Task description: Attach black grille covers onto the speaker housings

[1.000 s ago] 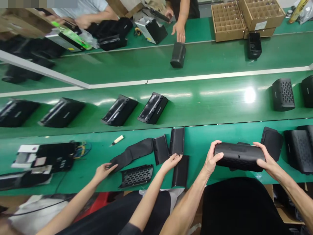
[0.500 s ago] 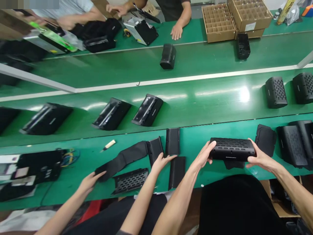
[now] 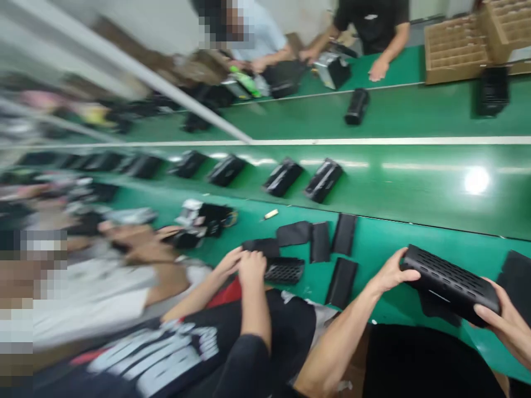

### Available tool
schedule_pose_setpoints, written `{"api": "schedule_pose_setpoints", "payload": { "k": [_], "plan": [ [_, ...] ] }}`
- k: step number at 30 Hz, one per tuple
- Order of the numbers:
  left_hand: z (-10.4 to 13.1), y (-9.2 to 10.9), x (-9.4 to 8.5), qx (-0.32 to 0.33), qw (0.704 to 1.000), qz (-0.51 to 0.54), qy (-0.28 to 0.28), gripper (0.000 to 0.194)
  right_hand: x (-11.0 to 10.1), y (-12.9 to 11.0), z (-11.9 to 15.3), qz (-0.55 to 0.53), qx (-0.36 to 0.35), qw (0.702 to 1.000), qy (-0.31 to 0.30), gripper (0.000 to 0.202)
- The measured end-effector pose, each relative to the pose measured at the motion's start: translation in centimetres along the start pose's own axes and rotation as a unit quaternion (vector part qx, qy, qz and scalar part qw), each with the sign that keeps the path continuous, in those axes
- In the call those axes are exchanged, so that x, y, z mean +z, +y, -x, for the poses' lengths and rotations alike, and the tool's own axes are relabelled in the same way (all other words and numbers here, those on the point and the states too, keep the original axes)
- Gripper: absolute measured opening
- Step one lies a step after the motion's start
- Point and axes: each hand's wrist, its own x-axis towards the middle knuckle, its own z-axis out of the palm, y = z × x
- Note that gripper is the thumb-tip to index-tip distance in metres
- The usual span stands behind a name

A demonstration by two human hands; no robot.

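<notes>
A long black speaker-like case with rows of slots on top and pale lettering on its front is held up over the bench between my hands. My left hand grips its left end, thumb on the front edge. Around the right end, my right hand is closed with the thumb along the lower front. Under the case lies a flat black piece, partly hidden. To the left of my left hand rest black curved panels. Another flat black piece is beyond my right hand.
A co-worker's hands are close together beside a perforated black panel on my left. Several black cases stand along the green conveyor. Across it are other people and divided cardboard boxes.
My view has swung left, so the scene sits further right and blurs at left. The case now tilts down to the right, still in both hands. The co-worker's hands have come together.
</notes>
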Motion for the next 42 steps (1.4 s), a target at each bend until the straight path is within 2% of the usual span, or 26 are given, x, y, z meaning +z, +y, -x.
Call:
{"api": "schedule_pose_setpoints", "payload": {
  "k": [2, 6, 8, 9, 11, 12, 13, 14, 16, 18, 20, 24, 28, 31, 33, 35, 37, 40, 42],
  "plan": [
    [-0.1, -0.2, -0.5, -0.004, 1.0, -0.026, -0.001, 0.119, -0.4, 0.7, -1.1, -0.018, 0.033, 0.999, -0.016, 0.098],
    [-0.1, 0.4, -1.7, -0.005, 0.995, -0.098, -0.012, 0.129, -0.7, 1.4, -4.4, -0.074, 0.181, 0.979, -0.057, 0.08],
    [0.6, 0.6, -2.4, -0.009, 0.996, -0.089, 0.007, 0.129, -0.2, 1.1, -6.0, -0.076, 0.184, 0.979, -0.047, 0.068],
    [1.3, 0.5, -3.0, -0.009, 0.995, -0.088, 0.049, 0.123, 0.1, 0.6, -6.9, -0.082, 0.159, 0.983, -0.044, 0.063],
    [3.4, -0.2, -4.6, -0.007, 0.969, -0.126, 0.21, 0.091, 1.2, -1.2, -8.9, -0.109, 0.093, 0.989, -0.042, 0.056],
    [4.8, -0.7, -5.8, -0.008, 0.934, -0.167, 0.316, 0.066, 1.8, -2.5, -10.1, -0.128, 0.064, 0.989, -0.039, 0.052],
    [6.3, -1.4, -7.1, -0.02, 0.88, -0.227, 0.417, 0.049, 2.5, -4.0, -11.4, -0.151, 0.038, 0.987, -0.032, 0.049],
    [7.8, -2.3, -8.5, -0.033, 0.851, -0.244, 0.464, 0.045, 3.1, -5.7, -12.8, -0.176, 0.001, 0.984, -0.015, 0.046],
    [10.5, -4.3, -11.3, -0.057, 0.818, -0.259, 0.51, 0.044, 4.1, -9.1, -15.8, -0.211, -0.061, 0.975, 0.043, 0.043],
    [12.4, -6.2, -13.2, -0.074, 0.805, -0.271, 0.523, 0.039, 4.7, -12.0, -18.6, -0.209, -0.1, 0.969, 0.082, 0.044],
    [13.3, -7.9, -14.1, -0.084, 0.804, -0.279, 0.518, 0.037, 4.7, -13.9, -20.8, -0.186, -0.115, 0.97, 0.108, 0.049],
    [12.9, -10.4, -14.4, -0.081, 0.818, -0.28, 0.495, 0.04, 4.2, -14.8, -22.7, -0.116, -0.095, 0.978, 0.146, 0.059],
    [11.8, -12.2, -15.0, -0.066, 0.817, -0.313, 0.481, 0.047, 3.6, -14.9, -21.5, -0.055, -0.094, 0.98, 0.167, 0.05],
    [12.0, -13.6, -15.1, -0.033, 0.812, -0.323, 0.485, 0.049, 3.6, -15.8, -18.5, -0.017, -0.094, 0.975, 0.2, 0.046],
    [12.8, -14.3, -15.0, 0.004, 0.821, -0.299, 0.486, 0.048, 5.0, -16.1, -16.4, 0.002, -0.103, 0.97, 0.22, 0.048],
    [13.4, -14.6, -15.4, 0.038, 0.848, -0.24, 0.472, 0.046, 8.3, -15.7, -15.2, 0.012, -0.118, 0.972, 0.202, 0.052],
    [13.6, -14.1, -16.8, 0.056, 0.879, -0.16, 0.446, 0.039, 14.3, -14.5, -15.1, 0.021, -0.12, 0.983, 0.135, 0.054],
    [13.4, -11.7, -20.7, 0.075, 0.897, -0.094, 0.425, 0.034, 27.3, -12.5, -16.1, 0.05, -0.076, 0.995, -0.032, 0.051],
    [13.2, -9.7, -23.5, 0.089, 0.895, -0.094, 0.427, 0.035, 36.4, -12.1, -17.1, 0.063, -0.032, 0.993, -0.09, 0.043]
  ]
}}
